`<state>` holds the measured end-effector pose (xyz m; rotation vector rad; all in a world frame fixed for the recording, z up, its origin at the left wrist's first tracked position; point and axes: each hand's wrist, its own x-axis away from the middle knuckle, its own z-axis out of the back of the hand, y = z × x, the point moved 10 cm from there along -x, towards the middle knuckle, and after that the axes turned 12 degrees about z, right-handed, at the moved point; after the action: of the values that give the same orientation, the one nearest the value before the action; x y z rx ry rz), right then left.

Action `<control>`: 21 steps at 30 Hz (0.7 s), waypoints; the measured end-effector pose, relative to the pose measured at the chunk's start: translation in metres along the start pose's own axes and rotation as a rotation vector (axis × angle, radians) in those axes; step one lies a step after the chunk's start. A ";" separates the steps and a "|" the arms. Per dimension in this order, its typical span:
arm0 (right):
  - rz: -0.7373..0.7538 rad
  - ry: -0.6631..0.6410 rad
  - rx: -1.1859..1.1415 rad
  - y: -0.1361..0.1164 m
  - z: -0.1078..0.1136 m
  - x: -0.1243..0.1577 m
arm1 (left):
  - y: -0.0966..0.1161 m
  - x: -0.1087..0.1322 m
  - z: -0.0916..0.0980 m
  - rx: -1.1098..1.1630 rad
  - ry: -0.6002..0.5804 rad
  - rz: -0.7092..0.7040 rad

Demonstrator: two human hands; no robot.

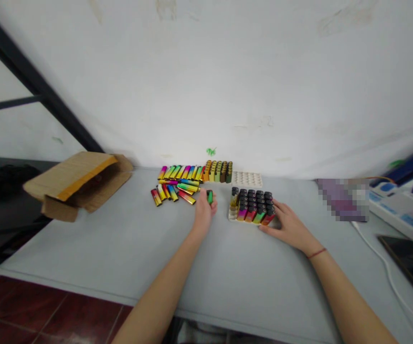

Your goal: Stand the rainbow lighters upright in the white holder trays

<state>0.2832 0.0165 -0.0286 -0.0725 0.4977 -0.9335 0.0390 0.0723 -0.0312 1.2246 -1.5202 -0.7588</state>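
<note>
My left hand (pixel 202 209) is closed around a green lighter (pixel 210 196) with a dark top, just above the table. To its right stands a white tray (pixel 233 219) packed with upright black-topped lighters (pixel 257 205) in several colours. The tray's left column shows some bare slots. My right hand (pixel 289 226) grips the tray's right end, thumb at the front corner and fingers along the side. Left of my left hand lie loose lighters (pixel 172 192) with shiny rainbow-coloured bodies, a row of them lined up behind the scattered ones.
Against the wall stand more gold-topped lighters (pixel 218 171) in rows, beside a second white tray (pixel 247 178). An open cardboard box (pixel 81 177) lies at the left. On the right are a power strip (pixel 403 210), a white cable (pixel 378 255) and a dark phone (pixel 410 263).
</note>
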 end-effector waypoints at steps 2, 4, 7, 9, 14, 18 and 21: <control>-0.001 0.003 -0.004 0.000 0.001 0.000 | 0.009 0.002 -0.006 -0.081 -0.050 -0.097; -0.005 0.007 -0.004 0.000 0.001 0.000 | 0.013 0.004 -0.011 -0.163 -0.095 -0.154; -0.010 0.004 0.004 0.001 0.001 0.001 | 0.022 0.005 -0.013 -0.281 -0.088 -0.250; -0.008 0.000 0.007 0.001 0.000 0.001 | 0.028 0.006 -0.013 -0.363 -0.070 -0.315; -0.005 0.011 0.007 0.001 0.000 0.002 | 0.018 0.003 -0.023 -0.488 -0.198 -0.278; -0.009 0.013 0.006 0.001 0.001 0.002 | 0.009 0.003 -0.028 -0.546 -0.249 -0.267; -0.007 0.006 0.009 -0.001 0.001 0.001 | 0.008 0.006 -0.031 -0.593 -0.259 -0.296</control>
<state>0.2837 0.0154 -0.0275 -0.0633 0.4986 -0.9433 0.0654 0.0723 -0.0124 0.9252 -1.1850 -1.4891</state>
